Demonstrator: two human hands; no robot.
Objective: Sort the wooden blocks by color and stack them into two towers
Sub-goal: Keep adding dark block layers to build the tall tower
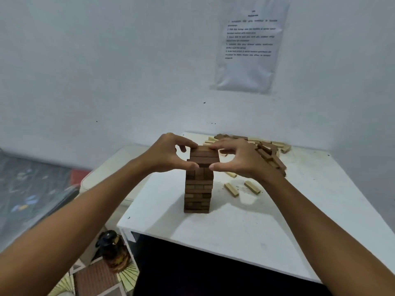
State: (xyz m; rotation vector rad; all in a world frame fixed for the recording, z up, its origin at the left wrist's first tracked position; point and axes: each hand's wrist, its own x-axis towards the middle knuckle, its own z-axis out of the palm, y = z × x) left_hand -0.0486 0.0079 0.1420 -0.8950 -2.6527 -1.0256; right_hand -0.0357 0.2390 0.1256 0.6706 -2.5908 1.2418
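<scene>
So, quick rundown of what's on view:

tower: tall stack of dark brown wooden blocks [198, 189] standing upright on the white table [235, 227], roughly mid-table, a bit toward the left edge. Layers look crossed, 3 blocks per layer afaict. Top few layers sit between the two hands.

left hand: left hand [168, 154] curled round the tower's top from the left side, thumb tip on the near face, fingers over the far top edge. Gripping the top layers.

right hand: right hand [237, 159] doing the mirror thing from the right, thumb on the near face right by the other thumb, fingers laid on the top block. Also gripping, not loose.

loose pile: messy heap of mixed dark brown and pale tan wooden blocks [267, 150] at the far right of the table, behind the right hand, partly hidden by it.

strays: two pale tan wooden blocks [231, 189] lying flat just right of the tower, apart from each other, w/ another pale one further back near the right wrist.

second tower: no pale stack built yet, pale ones all lying flat.

wall: white wall w/ a printed paper sheet in a plastic sleeve [250, 48] above the pile, text too blurry to read.

floor: dark round-topped jar-ish thing [113, 251] down left of the table, can't tell what it is exactly.
</scene>
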